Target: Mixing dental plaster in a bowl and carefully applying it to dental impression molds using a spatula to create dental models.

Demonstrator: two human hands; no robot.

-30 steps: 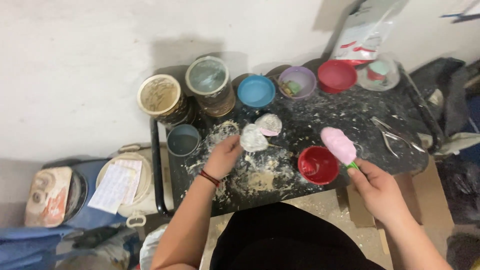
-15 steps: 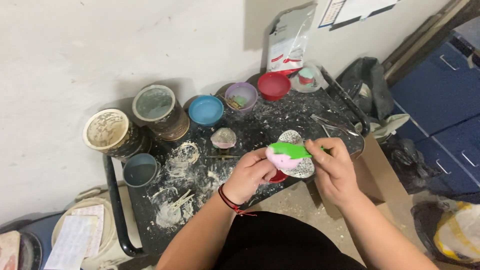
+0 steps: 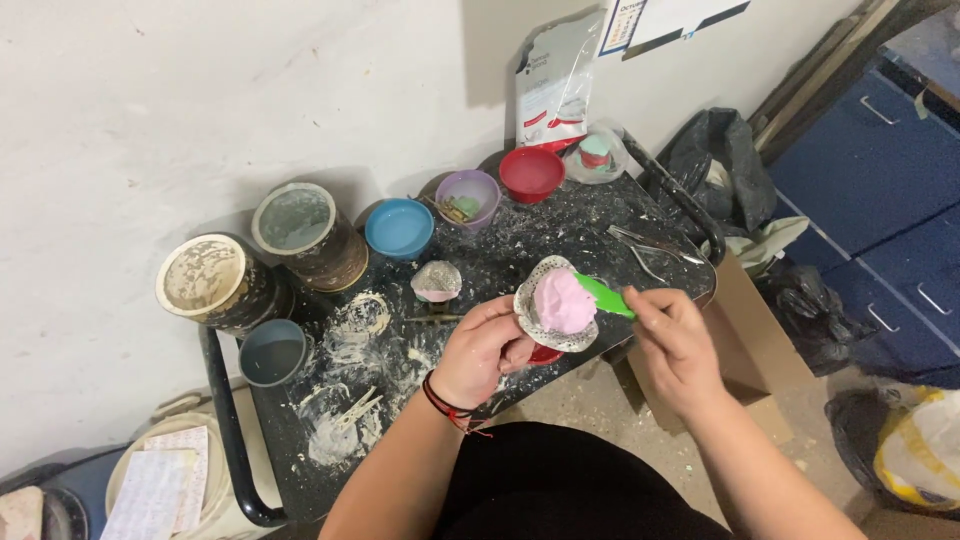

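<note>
Mid-frame: my left hand [image 3: 487, 350] grips the perforated impression tray [image 3: 540, 312] w/ pink paste [image 3: 563, 300]. Right hand [image 3: 672, 338] pinches green spatula [image 3: 604, 296]. Best keep tray level, spread evenly to rim.

**Person at the work cart: dress and adornment**

Left hand [image 3: 487, 352]: bare, no glove, no ring visible. Left wrist: thin cord bracelet [image 3: 446, 407], red and black, wrapped in several strands, loose ends trailing. Left forearm: bare, no sleeve in view. Right hand [image 3: 676, 345]: bare, no glove. Right forearm: bare, unsleeved. Torso: black garment [image 3: 580, 490], plain, no markings seen.
</note>
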